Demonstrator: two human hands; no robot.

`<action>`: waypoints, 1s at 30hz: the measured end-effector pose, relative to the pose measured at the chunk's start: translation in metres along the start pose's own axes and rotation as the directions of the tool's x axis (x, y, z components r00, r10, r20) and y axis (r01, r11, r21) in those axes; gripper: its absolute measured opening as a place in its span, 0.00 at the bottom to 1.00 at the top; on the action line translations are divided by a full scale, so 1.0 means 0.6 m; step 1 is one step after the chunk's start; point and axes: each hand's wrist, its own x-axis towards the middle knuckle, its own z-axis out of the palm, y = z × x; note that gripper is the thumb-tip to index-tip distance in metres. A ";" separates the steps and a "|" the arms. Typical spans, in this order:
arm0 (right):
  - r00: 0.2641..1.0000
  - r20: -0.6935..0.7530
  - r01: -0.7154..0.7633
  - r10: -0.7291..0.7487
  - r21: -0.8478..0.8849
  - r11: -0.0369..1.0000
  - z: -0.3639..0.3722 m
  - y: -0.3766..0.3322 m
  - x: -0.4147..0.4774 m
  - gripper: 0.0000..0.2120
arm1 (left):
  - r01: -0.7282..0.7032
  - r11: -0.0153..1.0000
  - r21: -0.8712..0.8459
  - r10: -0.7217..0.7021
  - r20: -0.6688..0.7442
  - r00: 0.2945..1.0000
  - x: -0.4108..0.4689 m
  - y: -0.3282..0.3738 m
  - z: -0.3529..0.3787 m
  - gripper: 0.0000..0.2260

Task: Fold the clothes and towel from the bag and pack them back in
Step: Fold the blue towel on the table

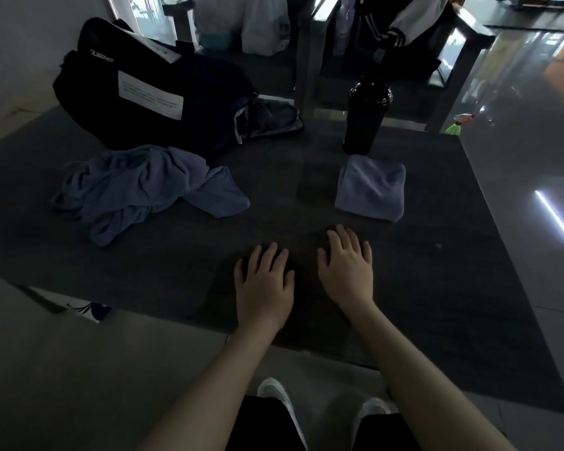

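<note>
Head view: folded towel [370, 187] lies beyond the flat hands [263, 281] [347, 271].

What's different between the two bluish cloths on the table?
The left cloth lies crumpled and sprawling; the right cloth is folded into a compact square. The left cloth lies by the black bag; the right cloth by the black bottle. Both are bluish-grey.

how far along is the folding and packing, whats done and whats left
Done: the towel lies folded beside the bottle. In hand: nothing gripped; the left hand and right hand lie flat at the table front, and it is too dark to tell whether dark cloth lies under them. Left: the blue garment lies crumpled by the bag and needs folding, then everything goes into the bag.
</note>
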 end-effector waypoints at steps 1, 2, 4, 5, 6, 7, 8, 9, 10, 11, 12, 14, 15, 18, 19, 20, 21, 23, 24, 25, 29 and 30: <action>1.000 0.003 0.003 -0.003 0.005 1.000 -0.001 0.000 0.000 0.23 | -0.013 0.999 -0.033 0.012 -0.014 1.000 0.010 -0.007 -0.007 0.19; 1.000 0.002 0.007 -0.007 0.012 1.000 -0.001 -0.001 -0.001 0.23 | -0.027 0.998 -0.059 0.025 -0.034 0.999 0.025 -0.017 -0.016 0.18; 1.000 -0.010 0.009 -0.009 0.023 1.000 0.001 0.000 -0.003 0.23 | -0.022 0.999 -0.040 0.018 -0.091 0.996 0.065 -0.047 -0.038 0.18; 1.000 -0.013 0.008 -0.007 0.020 1.000 0.001 0.001 -0.002 0.23 | 0.014 1.000 -0.020 -0.017 -0.133 0.991 0.088 -0.067 -0.051 0.18; 1.000 -0.012 0.004 -0.004 0.015 1.000 0.002 0.001 -0.001 0.23 | 0.067 0.998 -0.004 -0.067 -0.186 0.980 0.111 -0.087 -0.064 0.18; 1.000 -0.010 0.001 -0.001 0.012 1.000 0.002 0.001 0.000 0.23 | 0.122 0.992 0.011 -0.116 -0.241 0.964 0.133 -0.108 -0.076 0.19; 1.000 -0.008 0.000 0.000 0.007 1.000 0.002 0.000 0.000 0.24 | 0.171 0.985 0.030 -0.155 -0.291 0.944 0.152 -0.127 -0.087 0.19; 1.000 -0.009 0.000 0.000 0.003 1.000 0.002 0.000 0.000 0.24 | 0.213 0.976 0.048 -0.186 -0.325 0.927 0.170 -0.146 -0.095 0.20; 1.000 -0.010 0.000 0.000 -0.001 1.000 0.002 -0.001 -0.001 0.24 | 0.249 0.967 0.061 -0.214 -0.342 0.915 0.187 -0.163 -0.101 0.21; 1.000 -0.011 -0.002 0.002 -0.004 1.000 0.001 0.000 -0.001 0.24 | 0.281 0.957 0.069 -0.242 -0.345 0.907 0.202 -0.181 -0.106 0.22; 1.000 -0.010 -0.002 0.002 -0.003 1.000 0.001 0.000 -0.001 0.24 | 0.311 0.947 0.080 -0.269 -0.334 0.904 0.216 -0.197 -0.110 0.23; 1.000 0.007 -0.002 0.002 0.005 1.000 -0.001 0.000 -0.001 0.24 | 0.351 0.928 0.123 -0.305 -0.287 0.908 0.238 -0.221 -0.112 0.24; 1.000 0.019 -0.003 0.003 0.008 1.000 -0.001 0.001 0.000 0.24 | 0.362 0.920 0.150 -0.314 -0.268 0.911 0.249 -0.230 -0.110 0.23; 1.000 0.025 -0.008 0.008 0.006 1.000 0.000 0.001 0.001 0.24 | 0.374 0.904 0.207 -0.300 -0.317 0.900 0.278 -0.237 -0.110 0.14; 1.000 0.019 -0.008 0.008 0.001 1.000 0.001 0.001 0.000 0.24 | 0.369 0.910 0.187 -0.294 -0.336 0.895 0.286 -0.237 -0.113 0.12; 1.000 0.016 -0.009 0.009 -0.002 1.000 0.002 0.001 0.001 0.24 | 0.354 0.926 0.134 -0.291 -0.348 0.891 0.292 -0.236 -0.119 0.11; 1.000 0.013 -0.009 0.009 -0.003 1.000 0.003 0.001 0.001 0.24 | 0.330 0.943 0.055 -0.292 -0.347 0.891 0.295 -0.232 -0.127 0.12; 1.000 0.010 -0.013 0.013 0.001 1.000 0.004 0.001 0.000 0.24 | 0.255 0.961 -0.105 -0.275 -0.318 0.907 0.293 -0.212 -0.151 0.16; 1.000 0.009 -0.014 0.014 0.004 1.000 0.004 0.001 0.000 0.24 | 0.193 0.964 -0.182 -0.243 -0.313 0.918 0.290 -0.196 -0.166 0.15; 1.000 0.005 -0.014 0.014 0.007 1.000 0.003 0.000 -0.001 0.24 | 0.126 0.957 -0.261 -0.208 -0.316 0.926 0.283 -0.179 -0.181 0.13; 1.000 0.005 -0.008 0.008 0.014 1.000 -0.001 -0.003 -0.003 0.23 | -0.083 0.867 -0.491 -0.059 -0.268 0.962 0.231 -0.106 -0.222 0.09; 1.000 0.009 -0.008 0.008 0.017 1.000 -0.002 -0.003 -0.003 0.24 | -0.106 0.852 -0.512 -0.009 -0.216 0.976 0.216 -0.091 -0.225 0.09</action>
